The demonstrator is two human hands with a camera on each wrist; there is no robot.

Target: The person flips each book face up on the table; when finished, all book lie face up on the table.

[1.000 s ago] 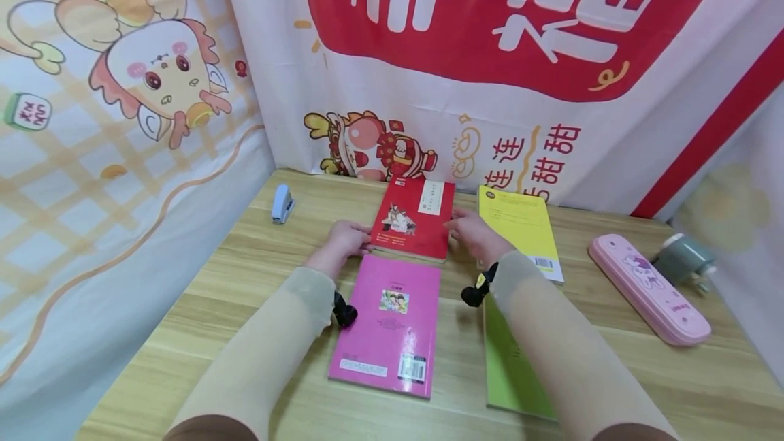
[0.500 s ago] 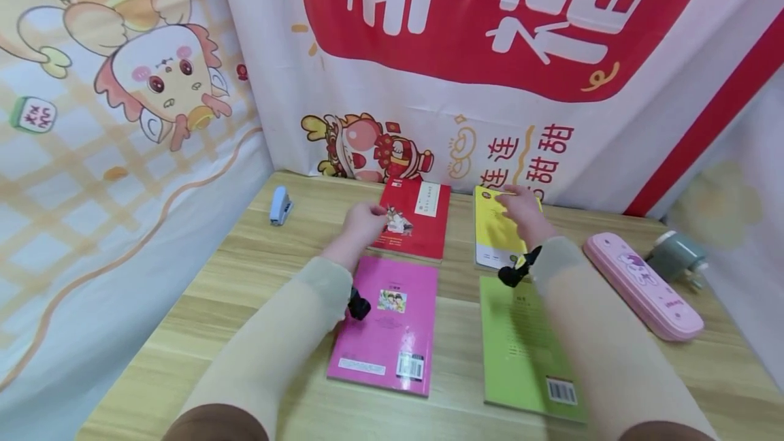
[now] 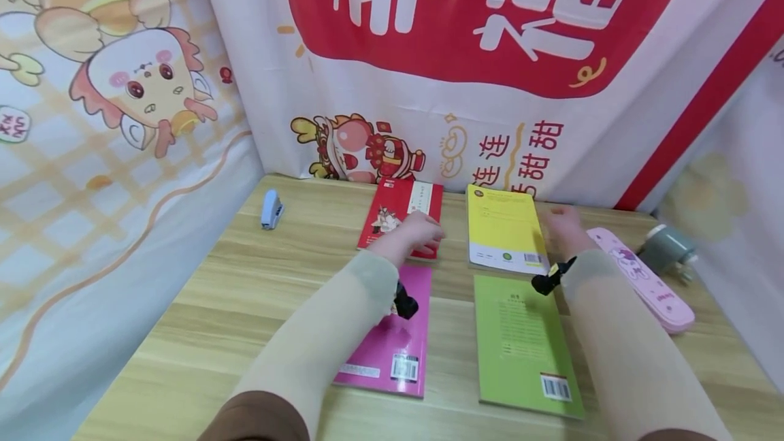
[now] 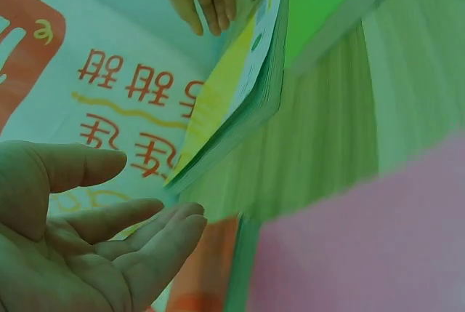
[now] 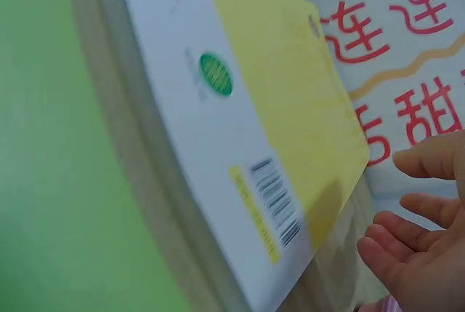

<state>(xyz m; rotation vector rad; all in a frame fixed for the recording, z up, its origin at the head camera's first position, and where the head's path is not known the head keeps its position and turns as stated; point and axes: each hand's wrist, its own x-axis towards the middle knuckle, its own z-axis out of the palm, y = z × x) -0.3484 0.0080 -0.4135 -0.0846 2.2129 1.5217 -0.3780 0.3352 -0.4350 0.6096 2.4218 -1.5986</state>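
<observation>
In the head view my left hand (image 3: 415,231) hovers over the lower right part of a red book (image 3: 381,222), its fingers relaxed and holding nothing. Just right of a yellow book (image 3: 505,220) is my right hand (image 3: 565,226), also holding nothing. The right wrist view shows that hand (image 5: 425,236) with loosely bent fingers beside the yellow book's edge (image 5: 290,94). Below the red book lies a pink book (image 3: 410,332), partly covered by my left forearm. A green book (image 3: 520,346) lies below the yellow one.
At the right lie a pink pencil case (image 3: 643,281) and a grey-green cylindrical object (image 3: 667,250). A blue stapler (image 3: 271,209) stands at the back left of the wooden table (image 3: 245,305). Printed cloth (image 3: 257,73) hangs behind and to the left.
My left hand has moved right from the red book's left edge to above it. My right hand has gone from the red book across the yellow book to its right side.
</observation>
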